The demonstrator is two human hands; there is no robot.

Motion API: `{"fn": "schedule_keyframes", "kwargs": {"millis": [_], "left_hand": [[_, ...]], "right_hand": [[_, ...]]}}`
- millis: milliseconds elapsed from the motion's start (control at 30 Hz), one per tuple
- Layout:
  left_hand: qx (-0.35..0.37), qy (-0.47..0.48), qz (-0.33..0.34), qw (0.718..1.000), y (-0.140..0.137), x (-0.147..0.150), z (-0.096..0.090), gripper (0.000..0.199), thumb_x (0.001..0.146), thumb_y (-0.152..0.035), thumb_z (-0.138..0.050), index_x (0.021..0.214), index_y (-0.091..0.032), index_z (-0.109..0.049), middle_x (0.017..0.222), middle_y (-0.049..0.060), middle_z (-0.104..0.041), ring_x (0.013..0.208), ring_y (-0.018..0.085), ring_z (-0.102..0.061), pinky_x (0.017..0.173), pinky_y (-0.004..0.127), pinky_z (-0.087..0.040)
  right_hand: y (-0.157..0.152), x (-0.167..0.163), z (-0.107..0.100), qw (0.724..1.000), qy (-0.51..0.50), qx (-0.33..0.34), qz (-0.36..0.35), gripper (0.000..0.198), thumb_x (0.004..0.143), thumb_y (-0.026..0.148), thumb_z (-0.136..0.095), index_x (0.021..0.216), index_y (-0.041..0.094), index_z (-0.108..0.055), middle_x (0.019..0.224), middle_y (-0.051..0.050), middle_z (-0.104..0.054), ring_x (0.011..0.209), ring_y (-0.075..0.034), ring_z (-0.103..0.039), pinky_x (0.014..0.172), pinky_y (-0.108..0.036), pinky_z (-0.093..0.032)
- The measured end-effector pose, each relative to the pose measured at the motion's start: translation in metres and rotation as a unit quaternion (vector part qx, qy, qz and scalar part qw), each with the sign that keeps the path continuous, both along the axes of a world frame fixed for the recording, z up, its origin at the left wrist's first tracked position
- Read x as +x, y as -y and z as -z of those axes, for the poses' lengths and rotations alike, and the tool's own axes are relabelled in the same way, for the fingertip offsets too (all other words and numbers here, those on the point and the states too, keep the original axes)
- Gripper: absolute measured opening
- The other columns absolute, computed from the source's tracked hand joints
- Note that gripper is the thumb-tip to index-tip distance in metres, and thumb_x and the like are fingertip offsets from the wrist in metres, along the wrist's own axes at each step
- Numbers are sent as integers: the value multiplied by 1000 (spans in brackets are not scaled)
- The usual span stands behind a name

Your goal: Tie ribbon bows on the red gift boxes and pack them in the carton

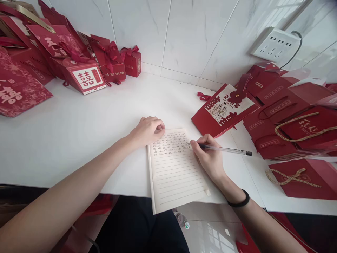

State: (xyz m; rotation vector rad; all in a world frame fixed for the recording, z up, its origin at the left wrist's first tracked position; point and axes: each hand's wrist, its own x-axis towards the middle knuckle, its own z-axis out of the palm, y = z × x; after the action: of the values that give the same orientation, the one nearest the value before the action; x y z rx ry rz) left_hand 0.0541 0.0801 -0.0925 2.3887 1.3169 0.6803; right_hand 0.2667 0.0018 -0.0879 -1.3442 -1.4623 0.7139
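Note:
A lined notebook (177, 179) lies at the front of the white table, its lower end jutting past the edge. Rows of small handwritten numbers fill the upper part of its page, and the lines below are blank. My left hand (150, 129) is closed, its fingers curled on the notebook's top left corner. In my right hand (210, 158) is a clear pen (229, 149) with a dark grip and black end, pinched between thumb and fingers. The pen's tip is at the right side of the written rows, partly hidden by the thumb.
On the white table (79, 140), red gift boxes (86, 78) crowd the back left, and more red boxes (279, 116) are stacked at the right. A red box with a printed couple (223, 109) lies near my right hand. A power strip (275, 44) is by the tiled wall.

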Motion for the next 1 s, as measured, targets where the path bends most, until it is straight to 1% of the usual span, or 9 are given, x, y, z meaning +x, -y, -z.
{"fn": "schedule_keyframes", "kwargs": {"millis": [100, 267, 567, 900, 1000], "left_hand": [[-9, -2, 1, 1000, 0, 0, -1, 11, 78, -23, -51, 80, -17, -59, 78, 1, -60, 79, 16, -55, 83, 35, -39], [-6, -2, 0, 1000, 0, 0, 0, 10, 79, -23, -51, 81, -18, -59, 78, 1, -60, 79, 16, -55, 83, 35, -38], [1, -1, 0, 1000, 2, -2, 2, 12, 80, -23, -48, 81, -18, -59, 78, 0, -60, 80, 15, -55, 82, 34, -38], [0, 1, -3, 1000, 2, 0, 4, 12, 80, -23, -47, 81, -18, -58, 78, 0, -60, 81, 16, -54, 82, 34, -37], [-1, 2, -5, 1000, 2, -1, 4, 12, 80, -23, -46, 81, -19, -58, 78, 0, -61, 82, 16, -54, 83, 35, -37]], "right_hand": [[-1, 0, 0, 1000, 14, -8, -16, 29, 79, 36, -61, 63, 19, -43, 53, 3, -45, 47, -11, -39, 45, -23, -32], [0, 2, -1, 999, 35, -13, -21, 27, 80, 35, -60, 65, 19, -45, 54, 3, -46, 47, -11, -39, 45, -23, -32], [0, 0, 1, 999, 24, -16, -44, 29, 83, 36, -59, 67, 19, -44, 54, 3, -46, 46, -10, -38, 44, -22, -30], [1, 1, 0, 998, 25, -30, -39, 32, 83, 40, -59, 67, 19, -43, 52, 4, -43, 44, -11, -36, 43, -22, -29], [0, 1, -1, 998, 31, -24, -43, 31, 83, 41, -59, 66, 19, -44, 52, 3, -44, 46, -11, -37, 44, -23, -30]]}}
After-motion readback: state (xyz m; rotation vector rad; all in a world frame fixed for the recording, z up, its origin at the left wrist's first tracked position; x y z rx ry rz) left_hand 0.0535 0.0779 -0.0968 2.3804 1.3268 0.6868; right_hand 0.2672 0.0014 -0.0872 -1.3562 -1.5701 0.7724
